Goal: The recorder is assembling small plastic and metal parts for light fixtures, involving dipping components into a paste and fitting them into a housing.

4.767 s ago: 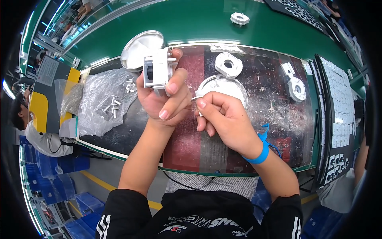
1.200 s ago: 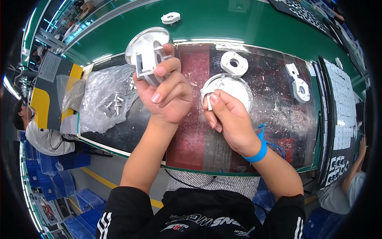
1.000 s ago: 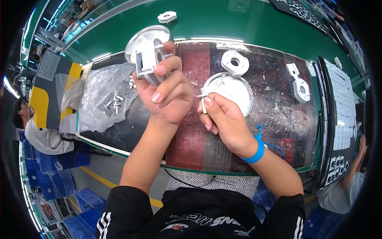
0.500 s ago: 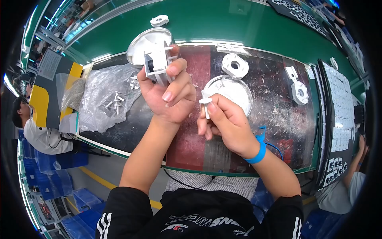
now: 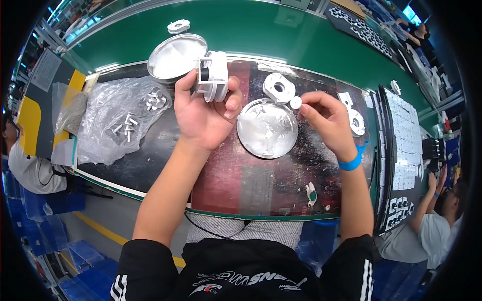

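My left hand point(image 5: 202, 123) is raised over the bench, fingers wrapped round a white plastic housing point(image 5: 217, 75) with ribbed flanges and a black part inside. Between thumb and forefinger of my right hand point(image 5: 329, 118) is a white pin point(image 5: 295, 103), its flat round head showing and its shaft mostly hidden. The pin is at the right rim of a round dish point(image 5: 267, 145) smeared with a white, glossy paste. A white oval part with a round hole point(image 5: 286, 96) lies at the dish's far edge. Farther left, behind my left hand, stands a second round dish point(image 5: 170, 55) with a white inside.
Several white pins point(image 5: 129, 131) lie on a clear plastic bag point(image 5: 100, 125) at the left. More white parts point(image 5: 356, 123) are at the right, beside stacked sheets point(image 5: 405, 135). Another white part point(image 5: 178, 26) rests on the green surface. People sit at both sides.
My right hand has moved right and away from me with the pin, from beside my left hand to the dish's right rim. The whole view has shifted; my left hand still holds the housing.
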Available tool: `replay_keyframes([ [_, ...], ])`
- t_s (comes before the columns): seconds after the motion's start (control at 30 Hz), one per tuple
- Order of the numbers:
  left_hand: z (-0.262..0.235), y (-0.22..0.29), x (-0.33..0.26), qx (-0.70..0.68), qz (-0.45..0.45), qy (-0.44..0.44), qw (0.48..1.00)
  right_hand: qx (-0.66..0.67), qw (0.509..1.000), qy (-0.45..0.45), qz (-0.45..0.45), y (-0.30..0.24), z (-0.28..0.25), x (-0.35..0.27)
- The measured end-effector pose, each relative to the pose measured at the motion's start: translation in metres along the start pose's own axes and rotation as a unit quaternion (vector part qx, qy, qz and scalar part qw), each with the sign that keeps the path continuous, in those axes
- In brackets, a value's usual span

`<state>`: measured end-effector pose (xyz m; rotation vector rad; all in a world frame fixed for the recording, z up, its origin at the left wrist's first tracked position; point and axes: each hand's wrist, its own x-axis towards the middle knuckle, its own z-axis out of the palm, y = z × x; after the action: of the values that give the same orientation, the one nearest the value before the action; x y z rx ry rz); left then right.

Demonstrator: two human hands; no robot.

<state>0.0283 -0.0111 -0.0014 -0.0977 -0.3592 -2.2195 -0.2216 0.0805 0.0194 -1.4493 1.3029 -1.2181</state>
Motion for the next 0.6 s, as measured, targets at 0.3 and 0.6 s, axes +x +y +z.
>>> replay_keyframes([
  [0.3,-0.006,0.002,0.0,0.005,-0.004,-0.007,1.0,-0.235,0.962,-0.085,-0.109,0.015,-0.006,-0.012],
  [0.6,-0.009,0.006,0.002,-0.013,0.004,-0.046,0.999,-0.276,0.947,-0.111,-0.12,0.007,-0.011,-0.017],
])
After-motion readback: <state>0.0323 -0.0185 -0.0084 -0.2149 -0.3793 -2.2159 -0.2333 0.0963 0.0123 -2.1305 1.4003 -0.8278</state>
